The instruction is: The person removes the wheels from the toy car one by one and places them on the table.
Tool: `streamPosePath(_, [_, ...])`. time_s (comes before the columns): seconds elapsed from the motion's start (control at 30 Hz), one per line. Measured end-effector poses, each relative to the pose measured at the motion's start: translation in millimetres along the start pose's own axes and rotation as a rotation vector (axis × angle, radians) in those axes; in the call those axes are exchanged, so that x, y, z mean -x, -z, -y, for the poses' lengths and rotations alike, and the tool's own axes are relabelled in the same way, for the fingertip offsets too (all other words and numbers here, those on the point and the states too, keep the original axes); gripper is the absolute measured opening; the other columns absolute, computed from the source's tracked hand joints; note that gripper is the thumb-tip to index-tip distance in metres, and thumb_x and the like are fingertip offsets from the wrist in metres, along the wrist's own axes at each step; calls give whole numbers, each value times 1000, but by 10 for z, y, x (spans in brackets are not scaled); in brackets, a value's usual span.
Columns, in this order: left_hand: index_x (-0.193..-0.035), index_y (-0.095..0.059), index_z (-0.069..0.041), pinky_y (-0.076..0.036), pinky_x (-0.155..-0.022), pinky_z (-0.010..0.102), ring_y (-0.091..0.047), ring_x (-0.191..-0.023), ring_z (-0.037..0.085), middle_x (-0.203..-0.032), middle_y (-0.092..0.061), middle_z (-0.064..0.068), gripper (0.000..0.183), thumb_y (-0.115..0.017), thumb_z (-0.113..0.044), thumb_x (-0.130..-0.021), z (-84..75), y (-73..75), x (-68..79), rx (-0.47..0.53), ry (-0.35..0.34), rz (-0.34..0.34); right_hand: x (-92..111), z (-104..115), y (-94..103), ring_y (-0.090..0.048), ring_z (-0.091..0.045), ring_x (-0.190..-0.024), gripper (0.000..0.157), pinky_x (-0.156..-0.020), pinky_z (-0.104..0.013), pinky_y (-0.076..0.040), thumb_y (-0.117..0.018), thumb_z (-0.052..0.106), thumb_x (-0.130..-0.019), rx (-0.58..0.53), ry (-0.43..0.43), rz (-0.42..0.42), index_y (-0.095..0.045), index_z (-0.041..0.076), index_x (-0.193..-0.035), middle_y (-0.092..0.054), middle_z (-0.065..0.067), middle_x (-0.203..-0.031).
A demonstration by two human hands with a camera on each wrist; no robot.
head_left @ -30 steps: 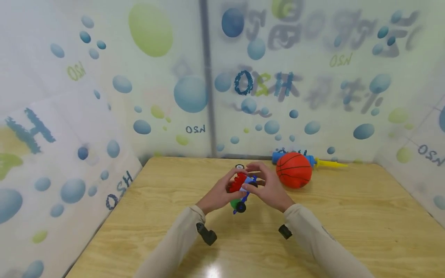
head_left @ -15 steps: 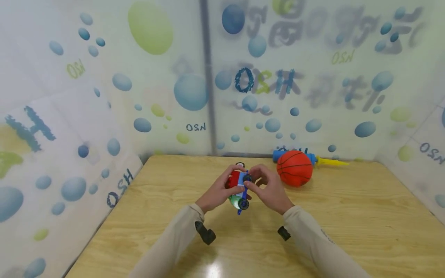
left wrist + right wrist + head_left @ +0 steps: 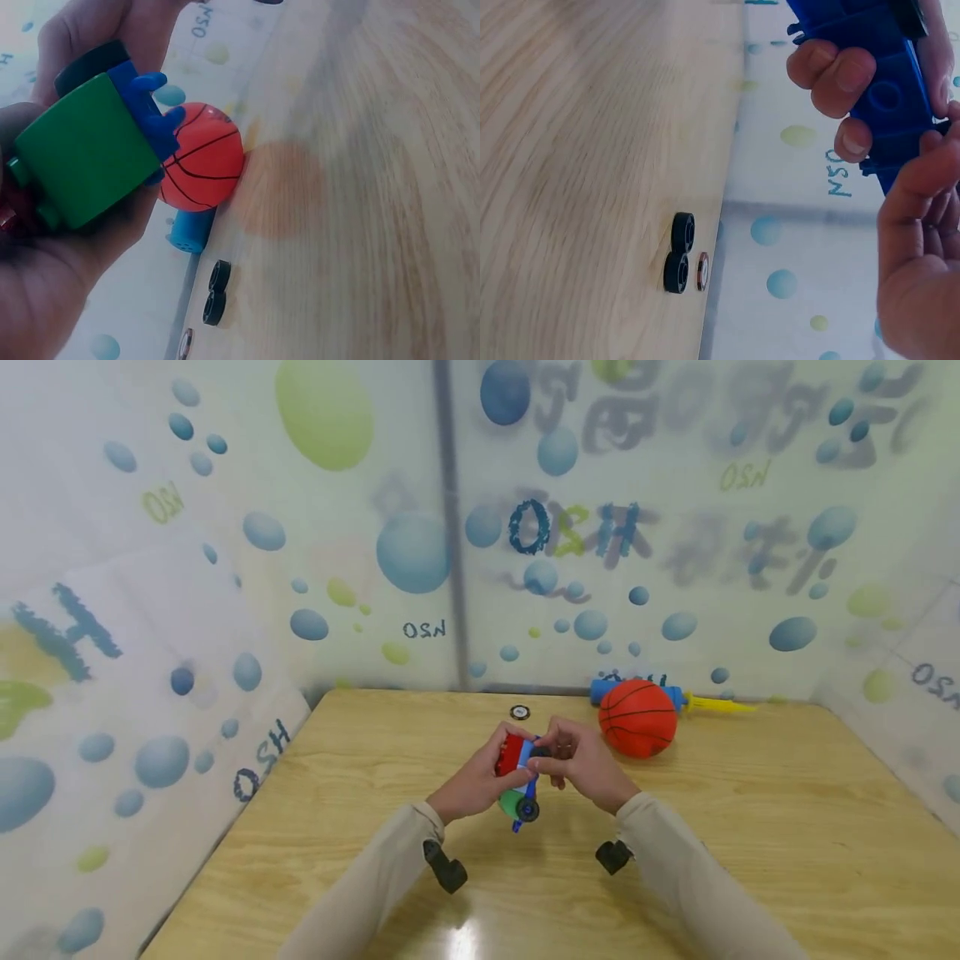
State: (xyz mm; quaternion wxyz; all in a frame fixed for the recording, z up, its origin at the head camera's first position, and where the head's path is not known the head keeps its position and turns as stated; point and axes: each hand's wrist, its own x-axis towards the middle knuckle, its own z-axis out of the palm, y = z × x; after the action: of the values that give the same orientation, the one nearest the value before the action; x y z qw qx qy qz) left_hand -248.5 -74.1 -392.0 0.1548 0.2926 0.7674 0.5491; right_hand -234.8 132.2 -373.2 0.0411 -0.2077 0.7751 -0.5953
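My left hand (image 3: pixel 480 783) grips a toy car (image 3: pixel 512 755) made of blocks, with its thumb on the near side. The car has a red block, a light-blue one, a green block (image 3: pixel 90 154) and a blue base (image 3: pixel 889 101). One black wheel (image 3: pixel 527 810) sits at the car's near end. At the other end my right hand (image 3: pixel 592 768) pinches another black wheel (image 3: pixel 542 751) against the blue base between thumb and index finger. In the right wrist view, left fingertips (image 3: pixel 853 71) curl over the base's underside. The far side of the car is hidden.
On the wooden table (image 3: pixel 322 860), two black wheels (image 3: pixel 679 253) lie beside a small round disc (image 3: pixel 520 712) near the back edge. A toy basketball (image 3: pixel 637 718) rests at the back right, before a blue tube with a yellow tip (image 3: pixel 716 703). Patterned walls (image 3: pixel 360 560) enclose the table.
My right hand's raised, spread fingers have come down to the wheel and now pinch it. The car has tilted slightly and moved a little nearer, uncovering the round disc behind it.
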Motion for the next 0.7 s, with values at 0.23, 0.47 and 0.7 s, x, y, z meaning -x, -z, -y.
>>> streamPosePath(0.23, [-136,-35,-20,-57,-91,33,-61,-108,20,-129,-56,10,42,-59,-22,-102,-5,-29,-12,-12,-13,8,32,58,30,-58,-16,-55,22,-54,-29,-55,-75,7,-89,12,-3,20,-54,-1,-87,-63,-16,-78])
streamPosePath(0.47, [-137,-34,-18,-56,-96,37,-60,-112,21,-133,-54,11,43,-58,-21,-102,-34,-34,-20,21,-6,12,50,82,28,-60,-15,-54,21,-54,-29,-57,-72,3,-89,95,105,20,-52,1,-84,-63,-13,-71])
streamPosePath(0.7, [-141,-36,-21,-58,-86,33,-63,-106,21,-129,-55,14,46,-59,-29,-102,68,178,35,90,159,-99,120,201,145,-58,-7,-54,20,-53,-24,-53,-79,3,-83,372,292,-28,-60,10,-81,-65,-5,-72])
